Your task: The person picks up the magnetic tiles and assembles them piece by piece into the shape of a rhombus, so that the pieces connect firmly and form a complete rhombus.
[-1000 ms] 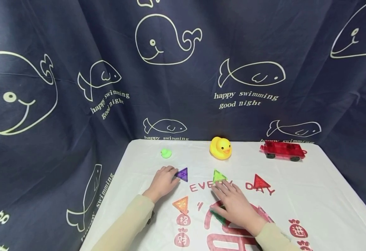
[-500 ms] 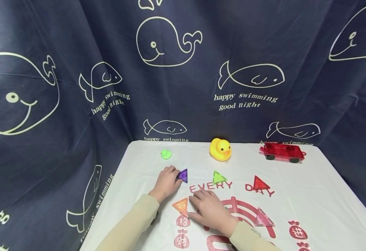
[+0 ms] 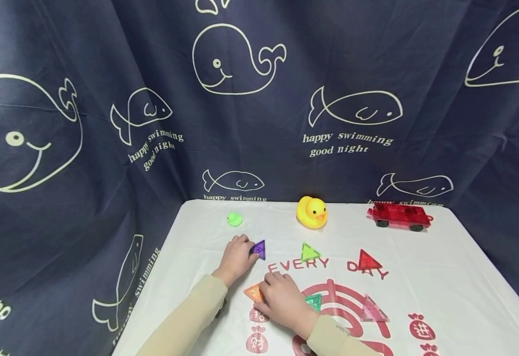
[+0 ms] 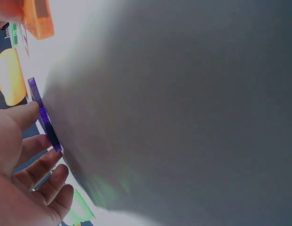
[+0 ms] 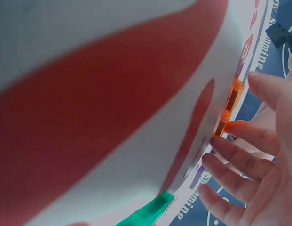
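My left hand (image 3: 237,254) is at a small purple triangular magnetic tile (image 3: 260,249) lying flat on the white tabletop. In the left wrist view its thumb and index finger pinch the purple tile's edge (image 4: 44,117), while the other fingers curl loosely. My right hand (image 3: 286,299) covers part of an orange triangular tile (image 3: 252,292) nearer the front. From the right wrist, the index finger meets the orange tile's edge (image 5: 229,108), and the thumb stands slightly apart beyond its end. A teal-green triangular tile (image 3: 313,301) lies beside the right hand.
Farther back and right lie a lime tile (image 3: 309,252), a red tile (image 3: 368,260) and a pink tile (image 3: 373,309). A green duckling (image 3: 234,219), a yellow duck (image 3: 311,212) and a red wheeled car base (image 3: 399,215) line the back, before a dark curtain (image 3: 259,133).
My right hand has moved left from above the teal-green and lime tiles to the orange one, uncovering the teal-green and pink tiles. The left fingers have closed in slightly on the purple tile.
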`<state>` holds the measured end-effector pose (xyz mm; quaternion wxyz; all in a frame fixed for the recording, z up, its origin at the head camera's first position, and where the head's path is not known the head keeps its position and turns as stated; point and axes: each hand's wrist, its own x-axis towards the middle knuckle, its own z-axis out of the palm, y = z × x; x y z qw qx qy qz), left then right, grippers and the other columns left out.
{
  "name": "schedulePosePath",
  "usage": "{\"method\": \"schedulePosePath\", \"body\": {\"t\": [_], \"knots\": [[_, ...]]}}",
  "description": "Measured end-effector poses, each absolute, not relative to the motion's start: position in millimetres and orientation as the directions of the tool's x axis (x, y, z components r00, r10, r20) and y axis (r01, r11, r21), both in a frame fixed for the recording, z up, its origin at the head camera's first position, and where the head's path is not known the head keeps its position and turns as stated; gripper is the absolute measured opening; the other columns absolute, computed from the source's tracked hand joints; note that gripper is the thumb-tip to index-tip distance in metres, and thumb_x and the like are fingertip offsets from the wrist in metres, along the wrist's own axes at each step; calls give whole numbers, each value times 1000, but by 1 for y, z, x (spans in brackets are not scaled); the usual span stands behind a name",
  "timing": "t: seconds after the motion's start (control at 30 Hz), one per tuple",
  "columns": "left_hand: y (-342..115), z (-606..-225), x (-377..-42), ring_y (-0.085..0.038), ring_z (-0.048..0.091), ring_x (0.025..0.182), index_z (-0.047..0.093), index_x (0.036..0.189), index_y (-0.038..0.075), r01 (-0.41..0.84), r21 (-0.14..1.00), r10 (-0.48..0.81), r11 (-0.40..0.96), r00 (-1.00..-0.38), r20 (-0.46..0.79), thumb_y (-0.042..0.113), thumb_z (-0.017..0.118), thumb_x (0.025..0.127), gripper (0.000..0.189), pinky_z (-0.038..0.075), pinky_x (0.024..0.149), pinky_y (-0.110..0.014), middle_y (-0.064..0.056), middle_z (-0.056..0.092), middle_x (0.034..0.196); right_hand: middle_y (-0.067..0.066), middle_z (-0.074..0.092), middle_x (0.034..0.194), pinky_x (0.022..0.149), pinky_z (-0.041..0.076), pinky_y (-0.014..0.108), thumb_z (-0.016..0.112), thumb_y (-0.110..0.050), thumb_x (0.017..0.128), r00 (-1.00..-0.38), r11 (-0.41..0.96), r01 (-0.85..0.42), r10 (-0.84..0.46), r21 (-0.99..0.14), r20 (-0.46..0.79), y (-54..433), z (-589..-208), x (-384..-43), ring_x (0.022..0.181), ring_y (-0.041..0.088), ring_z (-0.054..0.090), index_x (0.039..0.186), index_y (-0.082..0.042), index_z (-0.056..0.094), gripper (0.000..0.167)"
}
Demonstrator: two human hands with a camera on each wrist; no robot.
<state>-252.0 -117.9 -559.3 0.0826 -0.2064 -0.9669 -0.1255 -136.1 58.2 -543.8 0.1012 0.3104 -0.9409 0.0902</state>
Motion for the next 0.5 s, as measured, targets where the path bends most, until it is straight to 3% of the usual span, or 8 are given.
{"method": "schedulePosePath", "body": {"t": [0.3, 0.5], "knots": [[-117, -557, -254, -26, 61, 96, 77, 111, 5, 385, 252, 343, 888, -919, 196, 33, 83, 90, 35, 52, 87, -44, -7, 66, 105, -1, 58, 85, 72, 51, 42, 84, -47, 83, -780, 810, -584, -540, -58, 315, 52, -544, -137, 81, 21, 59, 86, -15, 72, 34], [-117, -556, -254, -25, 63, 91, 75, 106, 5, 379, 296, 326, 877, -921, 214, 30, 86, 88, 33, 53, 85, -43, -6, 66, 99, 0, 61, 88, 72, 51, 41, 84, -48, 83, -790, 816, -575, -536, -55, 297, 52, -545, -140, 83, 21, 59, 91, -14, 76, 36]]}}
